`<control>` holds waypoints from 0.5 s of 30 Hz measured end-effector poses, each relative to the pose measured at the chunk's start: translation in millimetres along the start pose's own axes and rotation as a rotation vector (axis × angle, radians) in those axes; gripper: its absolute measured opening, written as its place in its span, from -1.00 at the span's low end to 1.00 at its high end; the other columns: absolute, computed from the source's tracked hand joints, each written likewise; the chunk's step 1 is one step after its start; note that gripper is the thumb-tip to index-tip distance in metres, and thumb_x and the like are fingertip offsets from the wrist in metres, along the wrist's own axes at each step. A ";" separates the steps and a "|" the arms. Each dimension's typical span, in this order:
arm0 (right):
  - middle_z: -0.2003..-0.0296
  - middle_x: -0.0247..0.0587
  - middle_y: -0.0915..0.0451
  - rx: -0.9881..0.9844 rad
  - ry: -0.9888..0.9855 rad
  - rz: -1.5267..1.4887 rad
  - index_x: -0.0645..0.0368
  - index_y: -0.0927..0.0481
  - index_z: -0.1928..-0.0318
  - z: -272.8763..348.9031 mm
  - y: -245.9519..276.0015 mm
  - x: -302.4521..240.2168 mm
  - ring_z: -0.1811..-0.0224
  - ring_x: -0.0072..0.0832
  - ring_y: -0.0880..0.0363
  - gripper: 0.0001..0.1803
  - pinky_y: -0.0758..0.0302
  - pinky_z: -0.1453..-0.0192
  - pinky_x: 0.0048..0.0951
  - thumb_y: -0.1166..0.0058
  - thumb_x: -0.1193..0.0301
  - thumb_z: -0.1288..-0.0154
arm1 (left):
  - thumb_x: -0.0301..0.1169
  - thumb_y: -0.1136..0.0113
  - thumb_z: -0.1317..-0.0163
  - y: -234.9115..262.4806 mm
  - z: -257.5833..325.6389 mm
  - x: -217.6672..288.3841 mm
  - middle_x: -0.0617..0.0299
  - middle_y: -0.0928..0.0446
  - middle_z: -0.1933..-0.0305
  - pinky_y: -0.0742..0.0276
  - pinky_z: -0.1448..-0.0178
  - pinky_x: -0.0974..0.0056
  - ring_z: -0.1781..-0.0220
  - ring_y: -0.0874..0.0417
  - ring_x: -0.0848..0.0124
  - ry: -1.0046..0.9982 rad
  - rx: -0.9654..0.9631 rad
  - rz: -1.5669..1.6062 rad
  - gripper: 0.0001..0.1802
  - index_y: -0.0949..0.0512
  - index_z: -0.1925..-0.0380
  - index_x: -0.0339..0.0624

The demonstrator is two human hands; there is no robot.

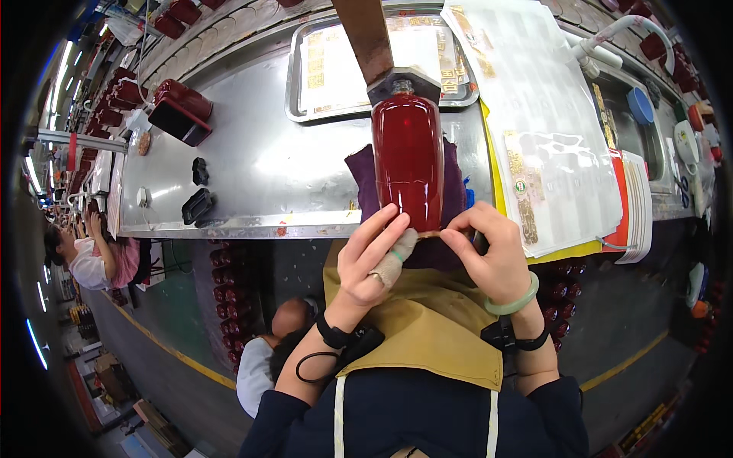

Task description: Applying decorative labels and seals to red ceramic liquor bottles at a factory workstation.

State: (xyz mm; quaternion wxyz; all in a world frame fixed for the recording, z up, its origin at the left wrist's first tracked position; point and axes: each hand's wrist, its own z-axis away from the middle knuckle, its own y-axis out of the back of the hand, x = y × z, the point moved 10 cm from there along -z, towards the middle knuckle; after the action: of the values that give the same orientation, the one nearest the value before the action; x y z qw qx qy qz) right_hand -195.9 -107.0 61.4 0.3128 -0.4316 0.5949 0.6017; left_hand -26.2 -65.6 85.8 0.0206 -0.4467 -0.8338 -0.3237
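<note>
A glossy dark red glass bottle [409, 156] lies with its base toward me and its neck at a metal holder [401, 82]. Under it is a dark purple cloth [364, 177]. My left hand [369, 263] grips the bottle's near left edge, two fingers along the glass and a wrapped digit at the base. At the base's right corner, my right hand [489, 248] is closed in a pinch. A thin tan-gold edge or strip [429, 234] runs between the fingertips; whether the right hand holds it is unclear.
White sheets with gold labels [546, 153] lie at right, and a metal tray [296, 107] holds more behind the bottle. At left are a phone-like black device [177, 124] against a red container [187, 98] and small black pieces [197, 206]. A sink [641, 141] stands far right.
</note>
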 end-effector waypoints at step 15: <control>0.42 -0.15 -0.55 0.014 0.017 0.008 0.27 -0.64 0.32 1.2 4.6 0.9 0.46 -0.28 -0.50 -0.84 -0.40 0.35 -0.32 -0.36 0.46 -0.31 | -0.68 -0.49 -0.04 2.5 8.4 -0.2 0.02 -0.75 -0.03 -0.83 -0.01 0.14 -0.11 -0.77 -0.01 0.040 0.008 -0.074 -0.88 -0.70 0.41 -0.39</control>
State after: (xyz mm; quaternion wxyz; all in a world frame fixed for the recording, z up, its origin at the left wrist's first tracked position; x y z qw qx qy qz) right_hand -200.5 -106.3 62.5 0.3082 -0.4323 0.6035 0.5949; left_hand -22.1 -60.1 80.4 0.0273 -0.4090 -0.8504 -0.3300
